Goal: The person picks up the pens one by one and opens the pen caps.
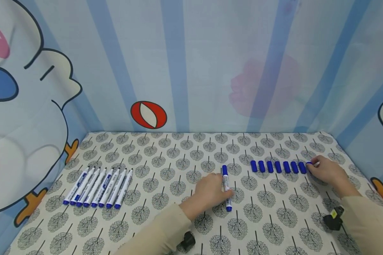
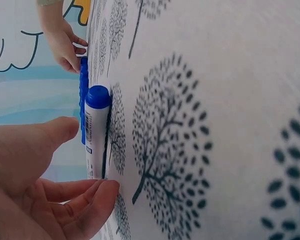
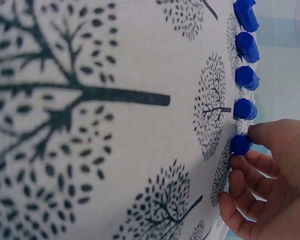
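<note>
One capped marker, white with a blue cap and blue end, lies on the patterned cloth. My left hand is over it from the left. The left wrist view has the thumb standing off the marker, while the fingertips are right at its lower part. At the right end of a row of blue marker caps, my right hand pinches the last cap between thumb and forefinger. Its other fingers are loosely bent. In the head view that cap is mostly hidden by the hand.
Several uncapped white markers lie side by side at the left, dark tips away from me, blue ends nearer. Behind the table hangs a striped cartoon backdrop. Dark wrist cameras sit by both sleeves.
</note>
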The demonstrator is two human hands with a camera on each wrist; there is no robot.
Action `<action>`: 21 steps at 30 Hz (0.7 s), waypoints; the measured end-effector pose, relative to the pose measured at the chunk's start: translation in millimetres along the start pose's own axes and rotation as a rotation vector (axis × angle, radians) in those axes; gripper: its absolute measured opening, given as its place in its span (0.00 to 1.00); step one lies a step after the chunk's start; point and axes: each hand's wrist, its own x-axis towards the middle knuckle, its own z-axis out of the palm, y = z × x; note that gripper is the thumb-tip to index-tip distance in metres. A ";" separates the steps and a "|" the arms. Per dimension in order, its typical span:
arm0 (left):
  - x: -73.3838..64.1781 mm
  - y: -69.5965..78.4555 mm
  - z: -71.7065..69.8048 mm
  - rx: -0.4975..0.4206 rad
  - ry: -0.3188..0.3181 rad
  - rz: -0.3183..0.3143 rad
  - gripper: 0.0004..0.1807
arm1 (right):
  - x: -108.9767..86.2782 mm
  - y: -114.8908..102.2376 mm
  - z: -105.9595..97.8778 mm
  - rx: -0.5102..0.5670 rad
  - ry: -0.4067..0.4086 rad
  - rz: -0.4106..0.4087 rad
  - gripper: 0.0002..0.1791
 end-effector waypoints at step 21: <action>2.9 9.3 2.2 0.048 -0.011 -0.061 0.24 | -2.2 1.7 -2.8 -0.022 -0.017 0.080 0.32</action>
